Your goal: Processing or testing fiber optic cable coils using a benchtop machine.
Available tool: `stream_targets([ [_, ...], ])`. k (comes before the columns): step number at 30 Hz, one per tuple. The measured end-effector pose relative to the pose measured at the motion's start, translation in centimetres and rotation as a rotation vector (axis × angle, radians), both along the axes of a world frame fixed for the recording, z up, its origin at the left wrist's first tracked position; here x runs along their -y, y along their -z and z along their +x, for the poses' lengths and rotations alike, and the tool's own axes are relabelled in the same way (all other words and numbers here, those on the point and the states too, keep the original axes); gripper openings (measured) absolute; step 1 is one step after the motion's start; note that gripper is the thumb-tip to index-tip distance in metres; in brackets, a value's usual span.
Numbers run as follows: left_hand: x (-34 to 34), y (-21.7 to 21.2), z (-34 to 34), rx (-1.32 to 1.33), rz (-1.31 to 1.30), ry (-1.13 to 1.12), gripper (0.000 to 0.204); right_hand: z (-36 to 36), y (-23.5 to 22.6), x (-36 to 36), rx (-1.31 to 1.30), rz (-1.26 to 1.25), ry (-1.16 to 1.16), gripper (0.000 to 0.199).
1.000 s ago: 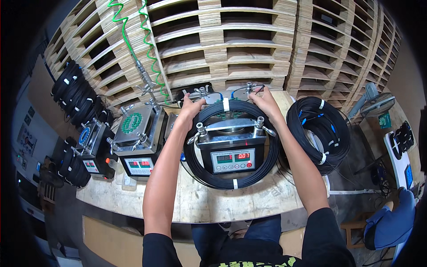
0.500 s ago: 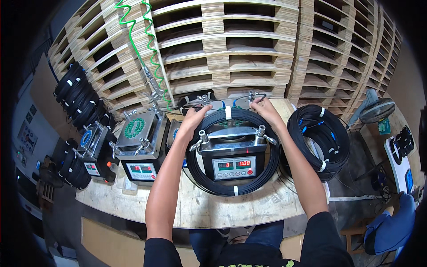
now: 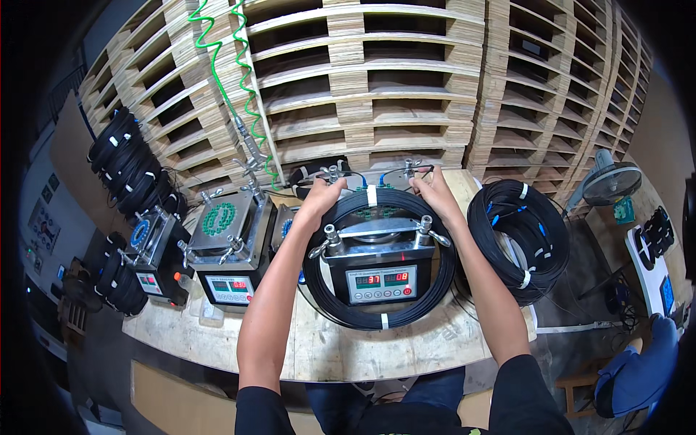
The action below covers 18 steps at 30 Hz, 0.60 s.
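Observation:
A bench-top polishing machine (image 3: 381,280) with a lit red-and-green display stands before me, its metal plate (image 3: 377,230) clamped at the corners. A coil of black cable (image 3: 319,290) with white ties loops round it. Two blue connectors (image 3: 382,179) sit at the fixture's far side, thin black cables arching outward from them. At the rear left clamp post (image 3: 333,172), my left hand (image 3: 323,197) closes its fingers on the clamp handle, mostly hidden. My right hand (image 3: 437,194) pinches at the rear right clamp (image 3: 409,167), beside a dark cable.
Two similar machines (image 3: 230,284) stand at the left, with a small orange-capped bottle (image 3: 181,278) between them. More cable coils (image 3: 551,246) lie right of my arm; others pile at far left. Wooden pallets (image 3: 348,94) wall the back. A fan (image 3: 612,180) and a blue-sleeved person (image 3: 641,370) are at right.
My hands stay at the rear corners; the right fingers have shifted slightly at the clamp. The display readout has changed. The machines and coil sit a little lower in view.

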<state>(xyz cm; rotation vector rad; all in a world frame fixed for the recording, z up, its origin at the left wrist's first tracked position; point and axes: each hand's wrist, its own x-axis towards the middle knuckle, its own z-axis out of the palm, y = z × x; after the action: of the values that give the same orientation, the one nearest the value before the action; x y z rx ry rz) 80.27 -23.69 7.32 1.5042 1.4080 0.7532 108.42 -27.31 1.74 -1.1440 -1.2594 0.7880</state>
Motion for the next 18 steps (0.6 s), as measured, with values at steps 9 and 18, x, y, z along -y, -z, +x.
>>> stream_targets([
  [9, -1.3, 2.1, 0.1, -0.098, 0.204, -0.009, 0.097, 0.0, -0.4, 0.5, -0.008, -0.008, -0.032, 0.028],
  [18, 1.8, -1.3, 0.9, -0.068, 0.101, 0.055, 0.104, 0.5, -0.5, 0.8, 0.000, -0.027, -0.001, 0.025],
])
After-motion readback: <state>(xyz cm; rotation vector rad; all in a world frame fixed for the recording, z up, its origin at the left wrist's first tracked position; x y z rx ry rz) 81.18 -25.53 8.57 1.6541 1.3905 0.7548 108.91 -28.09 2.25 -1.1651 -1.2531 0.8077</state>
